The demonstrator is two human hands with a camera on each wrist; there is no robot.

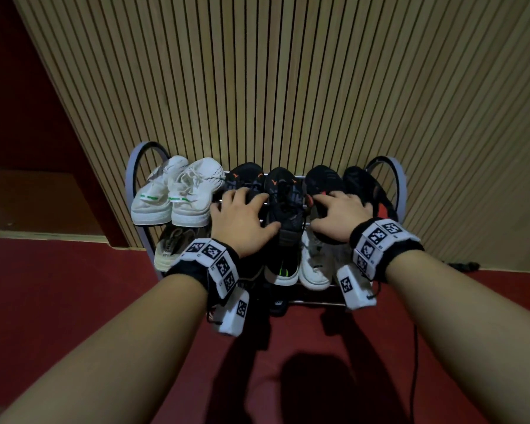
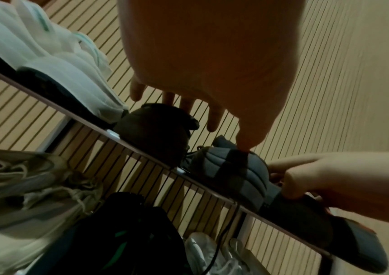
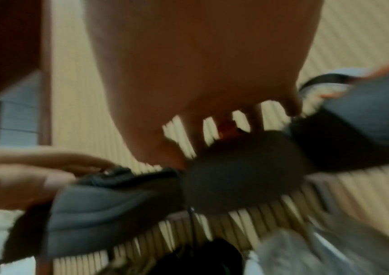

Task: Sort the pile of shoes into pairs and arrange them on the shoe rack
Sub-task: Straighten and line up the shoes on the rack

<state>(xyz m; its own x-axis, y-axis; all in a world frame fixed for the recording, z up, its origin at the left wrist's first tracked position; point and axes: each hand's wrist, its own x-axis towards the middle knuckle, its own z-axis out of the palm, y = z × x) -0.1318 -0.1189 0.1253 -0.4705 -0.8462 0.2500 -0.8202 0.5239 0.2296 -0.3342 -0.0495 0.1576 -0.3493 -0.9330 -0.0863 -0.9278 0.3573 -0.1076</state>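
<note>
The shoe rack [image 1: 141, 154] carries three pairs on its top shelf: white sneakers [image 1: 172, 194], black sneakers with orange marks [image 1: 245, 175], and black and red sneakers [image 1: 367, 191]. My left hand [image 1: 257, 209] lies spread over the left black-orange sneaker [image 2: 155, 130], fingers straight. Its thumb touches the grey heel of that sneaker's partner [image 2: 235, 171]. My right hand [image 1: 325, 212] grips the left black and red sneaker [image 1: 323, 179] from above, thumb curled at its heel [image 2: 306, 223]. The right wrist view is blurred.
On the lower shelf sit a beige sneaker [image 1: 172, 249], a black sneaker with green marks [image 1: 282, 267] and a white sneaker [image 1: 314, 264]. A slatted wall [image 1: 288, 87] stands right behind the rack. A black cable [image 1: 415, 362] trails over the red carpet at the right.
</note>
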